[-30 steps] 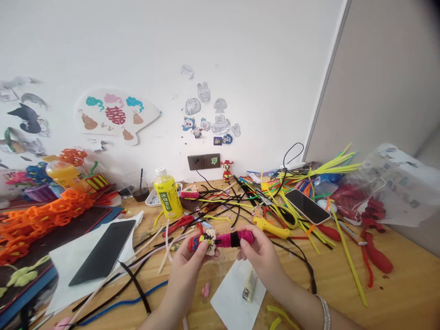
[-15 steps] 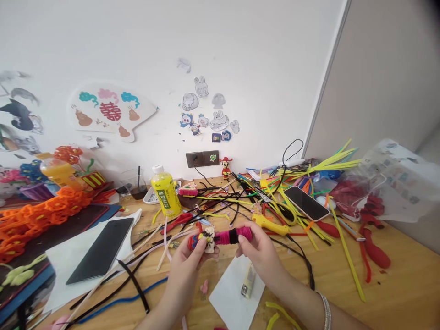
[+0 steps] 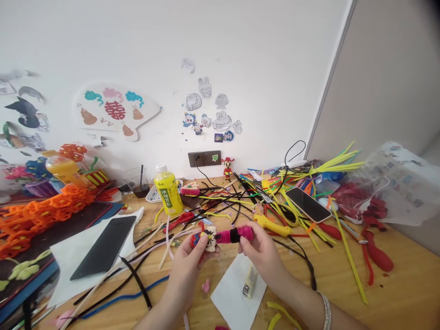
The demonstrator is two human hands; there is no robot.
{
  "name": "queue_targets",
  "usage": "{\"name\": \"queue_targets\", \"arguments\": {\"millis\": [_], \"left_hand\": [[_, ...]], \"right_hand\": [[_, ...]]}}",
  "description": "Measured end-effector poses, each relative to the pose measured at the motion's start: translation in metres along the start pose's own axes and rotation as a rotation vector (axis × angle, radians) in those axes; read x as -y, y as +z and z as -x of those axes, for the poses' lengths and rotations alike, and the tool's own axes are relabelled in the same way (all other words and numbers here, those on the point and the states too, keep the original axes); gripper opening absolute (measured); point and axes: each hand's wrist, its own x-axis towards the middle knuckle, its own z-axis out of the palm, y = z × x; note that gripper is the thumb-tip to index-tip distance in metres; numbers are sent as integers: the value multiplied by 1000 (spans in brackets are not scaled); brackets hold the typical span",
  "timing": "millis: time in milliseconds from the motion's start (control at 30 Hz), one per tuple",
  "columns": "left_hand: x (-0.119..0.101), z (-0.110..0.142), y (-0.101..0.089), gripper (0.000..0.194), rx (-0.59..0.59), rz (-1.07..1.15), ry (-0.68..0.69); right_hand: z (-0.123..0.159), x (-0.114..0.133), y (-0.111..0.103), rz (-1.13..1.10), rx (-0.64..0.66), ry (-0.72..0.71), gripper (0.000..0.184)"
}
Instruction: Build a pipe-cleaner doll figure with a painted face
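Observation:
Both my hands hold a small pipe-cleaner figure (image 3: 222, 237) level above the wooden desk. It has a cream head with red, blue and yellow trim at its left end and a pink body with a black band at its right end. My left hand (image 3: 187, 266) pinches the head end. My right hand (image 3: 261, 254) grips the pink body end, and a silver bracelet (image 3: 325, 311) circles that wrist. Under my hands lie a white paper sheet (image 3: 232, 300) and a lighter (image 3: 250, 282).
Loose pipe cleaners (image 3: 275, 201) of many colours litter the desk. A yellow drink bottle (image 3: 167, 192), a dark tablet (image 3: 105, 247), a phone (image 3: 307, 205), a yellow tool (image 3: 271, 225), orange chenille flowers (image 3: 37, 215) and a plastic bag (image 3: 388, 183) stand around. The wall is close behind.
My hands and the figure stay nearly in place. The view shifts slightly, and the figure sits a touch lower and more to the right than half a second ago.

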Motion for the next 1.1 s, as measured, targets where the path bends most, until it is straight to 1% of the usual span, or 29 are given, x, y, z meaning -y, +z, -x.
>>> {"name": "queue_targets", "arguments": {"millis": [133,333,533,700,933,1100], "left_hand": [[2,0,-1,25,0,-25,14],[2,3,1,27,-31,-51,11],[-1,4,2,26,-8,-15,-38],[-4,6,4,28,-12,0,-59],[0,4,0,31,-13,-29,-3],[0,5,0,29,-6,-59,19]], "right_hand": [[0,-1,0,33,-26,-4,15],[0,-5,0,66,-80,-10,14],[3,1,0,-44,-31,26,22],[3,0,-1,-50,-23,11,25],[1,2,0,-85,-36,25,16],[1,4,0,-86,-44,34,12]]}}
